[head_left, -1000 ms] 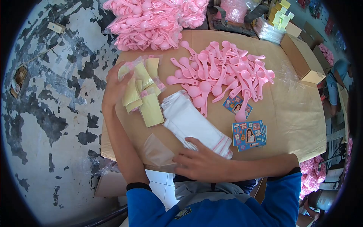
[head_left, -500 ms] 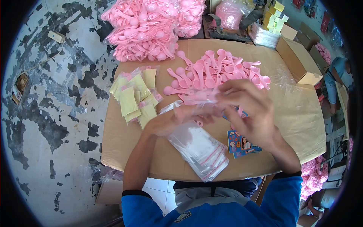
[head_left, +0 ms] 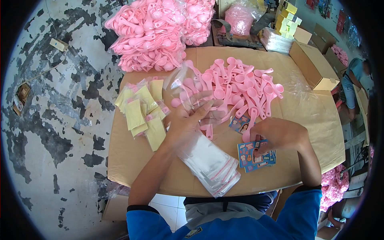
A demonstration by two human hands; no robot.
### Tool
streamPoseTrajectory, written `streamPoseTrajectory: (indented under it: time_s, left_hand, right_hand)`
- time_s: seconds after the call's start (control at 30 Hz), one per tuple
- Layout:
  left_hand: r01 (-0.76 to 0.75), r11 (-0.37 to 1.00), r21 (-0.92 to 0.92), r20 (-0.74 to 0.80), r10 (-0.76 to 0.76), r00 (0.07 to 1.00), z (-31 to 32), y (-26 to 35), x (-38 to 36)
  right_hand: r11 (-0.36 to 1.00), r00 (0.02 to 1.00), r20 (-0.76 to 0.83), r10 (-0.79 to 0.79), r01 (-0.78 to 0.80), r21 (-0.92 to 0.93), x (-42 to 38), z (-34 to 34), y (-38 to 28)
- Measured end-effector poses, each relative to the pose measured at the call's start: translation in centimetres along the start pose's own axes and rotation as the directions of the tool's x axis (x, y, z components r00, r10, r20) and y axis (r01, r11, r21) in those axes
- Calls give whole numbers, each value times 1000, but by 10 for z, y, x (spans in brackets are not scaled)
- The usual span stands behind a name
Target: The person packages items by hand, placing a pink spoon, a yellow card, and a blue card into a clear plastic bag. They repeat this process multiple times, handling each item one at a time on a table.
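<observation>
My left hand [head_left: 192, 116] holds a clear plastic bag [head_left: 180, 80] that stands up over the left part of the pink spoon pile [head_left: 240, 82]. Its fingers are blurred and partly seen through the plastic. My right hand [head_left: 280, 136] pinches at the small blue printed cards [head_left: 250, 158] near the table's front. Another blue card [head_left: 240, 124] lies partly under the spoons. Flat clear bags with red strips [head_left: 214, 164] lie below my left hand. Left of it are packets with pale yellow cards [head_left: 138, 114].
Large bags of pink spoons [head_left: 152, 36] stand at the table's back left. An open cardboard box [head_left: 316, 68] sits at the right edge. Behind are yellow boxes [head_left: 287, 22] and a bag of pink items [head_left: 239, 20]. A person [head_left: 354, 82] is at the far right.
My hands have moved apart. The right one has gone down to the blue cards; the left has shifted slightly left, with the clear bag now raised above it.
</observation>
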State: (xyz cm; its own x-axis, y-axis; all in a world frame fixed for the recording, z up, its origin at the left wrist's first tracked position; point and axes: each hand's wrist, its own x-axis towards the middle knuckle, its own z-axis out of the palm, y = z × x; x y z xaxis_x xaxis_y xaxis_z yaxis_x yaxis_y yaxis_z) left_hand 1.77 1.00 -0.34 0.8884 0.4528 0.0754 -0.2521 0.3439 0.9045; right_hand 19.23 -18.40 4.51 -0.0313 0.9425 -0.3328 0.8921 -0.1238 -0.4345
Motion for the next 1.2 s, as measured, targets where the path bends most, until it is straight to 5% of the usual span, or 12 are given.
streamPoseTrajectory:
  time_s: [0.27,0.37,0.47,0.57,0.67,0.77,1.0,1.2]
  left_hand:
    - [-33,999,-38,-106,29,994,0,-29,5]
    - [-45,999,-24,-161,40,986,-2,-29,4]
    - [-89,993,-72,-258,68,964,-1,-26,6]
    - [-125,957,-262,-304,41,952,-6,-29,8]
    - [-112,978,-176,-289,58,955,8,-20,7]
    - [-50,994,-98,-195,30,980,1,-27,8]
    - [-54,994,-96,-202,34,979,-7,-29,7]
    - [28,975,-218,-141,-60,988,0,-28,6]
  right_hand:
    - [1000,992,-127,-11,10,-12,5,-3,10]
    - [994,953,-301,-47,73,76,3,-3,18]
    - [955,859,-505,81,78,285,14,6,36]
    - [815,836,-442,325,-11,579,21,0,13]
    - [848,814,-536,225,108,519,32,14,20]
    - [853,873,-478,90,180,489,34,19,32]
    - [945,996,66,-55,31,325,-7,-15,40]
    - [931,999,-16,51,-42,362,-3,-8,32]
